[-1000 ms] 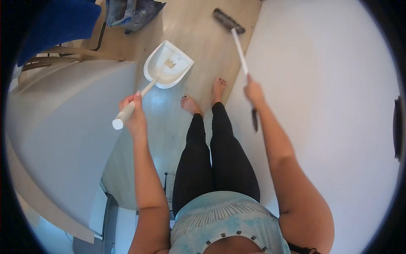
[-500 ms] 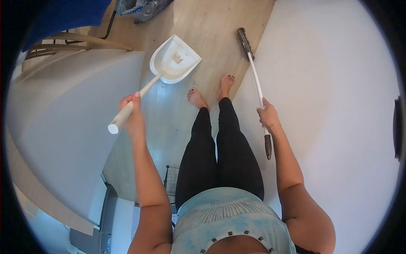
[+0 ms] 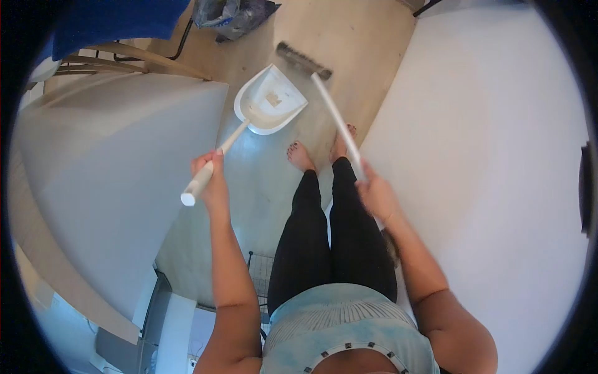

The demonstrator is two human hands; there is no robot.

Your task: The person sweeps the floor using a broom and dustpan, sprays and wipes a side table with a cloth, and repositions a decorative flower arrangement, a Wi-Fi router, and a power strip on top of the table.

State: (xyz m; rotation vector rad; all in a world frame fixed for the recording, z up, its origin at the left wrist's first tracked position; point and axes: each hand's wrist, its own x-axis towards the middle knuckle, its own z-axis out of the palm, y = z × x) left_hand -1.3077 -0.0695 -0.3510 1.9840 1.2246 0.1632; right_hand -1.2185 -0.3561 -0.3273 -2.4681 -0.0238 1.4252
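My left hand (image 3: 210, 177) is wrapped round the long pale handle of a white dustpan (image 3: 268, 103). The pan rests at floor level, its open edge facing up and right, with a brownish patch inside it. My right hand (image 3: 375, 194) grips the white stick of a broom (image 3: 336, 115). The broom's dark bristle head (image 3: 304, 60) is on the floor just beyond the pan's open edge, slightly blurred. A dark grip at the stick's lower end is partly hidden behind my right forearm.
My bare feet (image 3: 301, 156) stand on the wood-look floor (image 3: 367, 37) close to the pan. A white wall (image 3: 473, 137) rises on the right and a pale partition (image 3: 124, 143) on the left. A grey plastic bag (image 3: 249, 22) and wooden chair parts (image 3: 149, 57) are at the top left.
The broom head has swung left from beside the right wall to the floor near the dustpan. My right hand has moved left and lower. Dustpan and left hand appear slightly farther right.
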